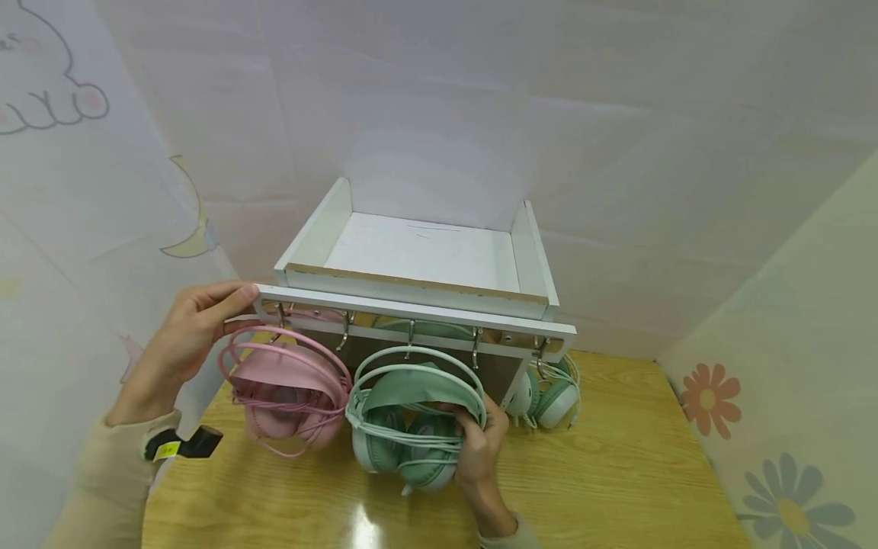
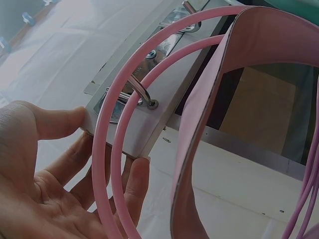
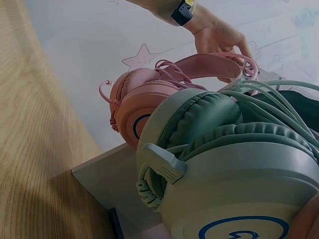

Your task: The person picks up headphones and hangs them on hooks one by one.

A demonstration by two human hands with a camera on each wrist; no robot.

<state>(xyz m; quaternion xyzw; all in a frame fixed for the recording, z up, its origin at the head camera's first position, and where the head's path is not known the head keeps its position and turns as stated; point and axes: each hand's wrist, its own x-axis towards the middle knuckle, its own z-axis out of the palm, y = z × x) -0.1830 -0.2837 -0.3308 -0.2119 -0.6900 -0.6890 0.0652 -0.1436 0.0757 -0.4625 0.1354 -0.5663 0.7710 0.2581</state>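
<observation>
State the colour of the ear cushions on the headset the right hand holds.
The ear cushions are green, showing best in the right wrist view.

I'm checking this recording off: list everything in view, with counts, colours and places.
Pink headphones: one, pink, hanging at the leftmost hook
Near headphones: one, green, in front of the middle hook
Far headphones: one, green and pale, beyond the rail's right end
Rail: one, white with a reflective strip, along the shelf's front
Hooks: five, silver, along the rail
Shelf unit: one, white, on the table
Table: one, yellowish wood, below
Printed sheets: count unclear, pale, behind and at both sides
Wrist device: one, black, left wrist
Sleeves: two, beige, on the forearms
Hands: two, bare; left gripping the rail's left end, right holding the near headphones
</observation>
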